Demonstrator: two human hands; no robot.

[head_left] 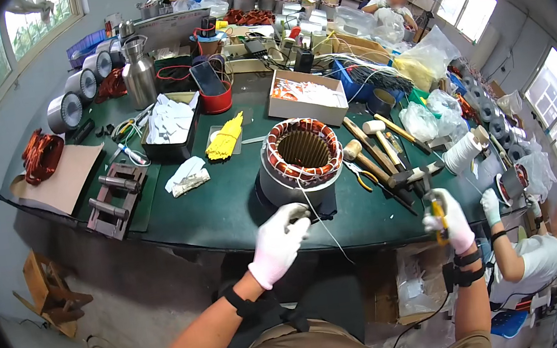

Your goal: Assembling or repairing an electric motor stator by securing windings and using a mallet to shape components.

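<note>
A motor stator [301, 161] with copper windings stands upright on the green table [227, 208] just beyond my hands. My left hand [278, 242], in a white glove, pinches a thin white cord [322, 219] that runs up to the stator's near rim. My right hand [447, 219], also gloved, grips a small yellow-handled tool [438, 213] at the table's near right edge, apart from the stator.
Mallets and hammers [376, 151] lie right of the stator. A white cord spool [464, 152], yellow ties [225, 137], a cardboard box [304, 98], a black tray of white slips [171, 124] and a steel flask [138, 73] crowd the table. Another person [530, 240] works at my right.
</note>
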